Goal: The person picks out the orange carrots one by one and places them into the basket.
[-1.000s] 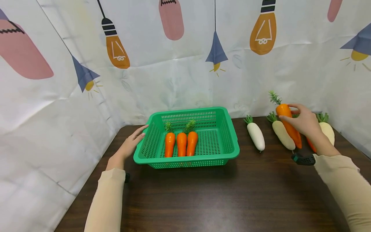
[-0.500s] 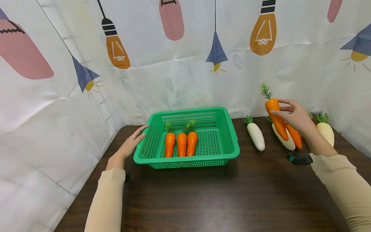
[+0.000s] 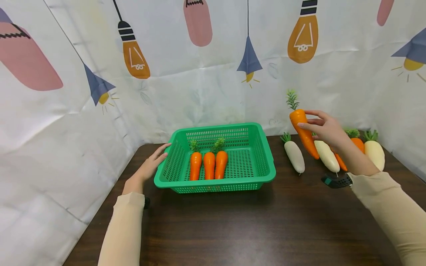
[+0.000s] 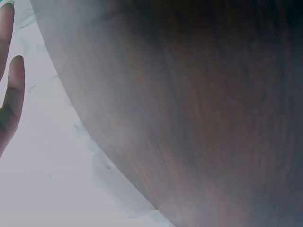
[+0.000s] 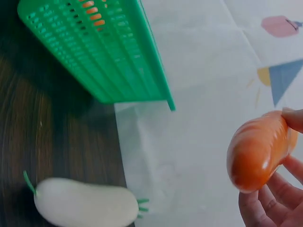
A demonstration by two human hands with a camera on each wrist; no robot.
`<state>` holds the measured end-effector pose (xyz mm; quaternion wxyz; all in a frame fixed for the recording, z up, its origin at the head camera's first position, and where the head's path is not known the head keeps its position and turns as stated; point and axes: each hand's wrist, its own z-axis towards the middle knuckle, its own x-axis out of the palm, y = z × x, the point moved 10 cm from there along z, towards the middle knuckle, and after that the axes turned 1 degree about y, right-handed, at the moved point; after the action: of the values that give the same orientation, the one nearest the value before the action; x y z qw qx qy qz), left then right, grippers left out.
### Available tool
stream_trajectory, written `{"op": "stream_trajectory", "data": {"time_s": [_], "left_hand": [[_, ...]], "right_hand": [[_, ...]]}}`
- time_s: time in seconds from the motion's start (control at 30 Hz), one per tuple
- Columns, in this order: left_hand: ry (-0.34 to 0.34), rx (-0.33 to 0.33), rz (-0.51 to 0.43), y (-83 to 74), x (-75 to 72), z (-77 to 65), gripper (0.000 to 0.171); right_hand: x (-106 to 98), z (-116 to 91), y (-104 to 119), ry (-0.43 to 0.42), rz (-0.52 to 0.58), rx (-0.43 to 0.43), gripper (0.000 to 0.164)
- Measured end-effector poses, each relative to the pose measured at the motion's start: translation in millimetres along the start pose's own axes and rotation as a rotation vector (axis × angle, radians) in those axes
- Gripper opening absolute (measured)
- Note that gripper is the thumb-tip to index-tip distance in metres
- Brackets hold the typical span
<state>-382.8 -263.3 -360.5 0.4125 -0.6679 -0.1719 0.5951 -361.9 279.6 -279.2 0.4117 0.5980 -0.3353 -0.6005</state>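
Aloft, carrot (image 3: pixel 303 132) in right hand (image 3: pixel 327 130) grip, off table (image 3: pixel 253 221).

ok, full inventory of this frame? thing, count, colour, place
basket: 1, green, middle of table
carrots in basket: 3, orange, side by side inside it
held carrot: 1, orange with green top, in the air right of the basket
radishes: 3, white, on table right of basket
carrots on table: 2, orange, among the radishes, partly hidden
table: 1, dark brown wood
backdrop: white, lamp print, behind and beside the table
left hand: 1, fingers straight against basket's left rim
right hand: 1, grips held carrot
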Motion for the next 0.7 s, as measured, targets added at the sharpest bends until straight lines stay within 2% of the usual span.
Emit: {"op": "stream_trajectory", "data": {"time_s": [0.3,0.7], "left_hand": [[-0.001,-0.003,0.001,0.3,0.3,-0.3,0.06],[0.001,0.008,-0.011,0.5,0.2,0.4,0.059]], "right_hand": [[29.5,11.9,17.8,0.085,0.121,-0.011,0.075],[61.5,19.9,39.4,0.143,0.241,-0.008,0.07]]}}
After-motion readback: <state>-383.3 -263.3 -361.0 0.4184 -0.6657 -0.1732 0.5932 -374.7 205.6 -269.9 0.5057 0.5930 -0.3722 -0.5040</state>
